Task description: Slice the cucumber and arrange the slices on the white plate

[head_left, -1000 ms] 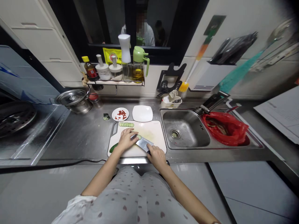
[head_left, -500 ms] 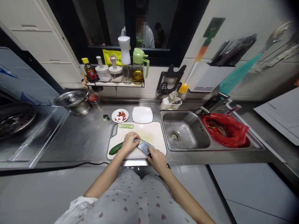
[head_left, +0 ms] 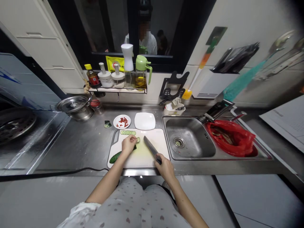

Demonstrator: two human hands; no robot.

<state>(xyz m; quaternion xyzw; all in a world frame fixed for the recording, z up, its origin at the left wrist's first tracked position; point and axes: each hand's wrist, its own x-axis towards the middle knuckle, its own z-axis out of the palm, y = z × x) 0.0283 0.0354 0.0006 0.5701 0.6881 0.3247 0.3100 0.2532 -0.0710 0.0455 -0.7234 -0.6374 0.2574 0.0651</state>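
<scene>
Head view: cucumber on cutting board, partly hidden under left hand, well left of right hand. Long axis slanting from near left to far right, right end pointing toward knife. Slice pinched in left fingertips; knife handle gripped in right.

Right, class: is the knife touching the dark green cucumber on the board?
Apart: the head view shows a strip of bare cutting board between the knife and the cucumber.
</scene>
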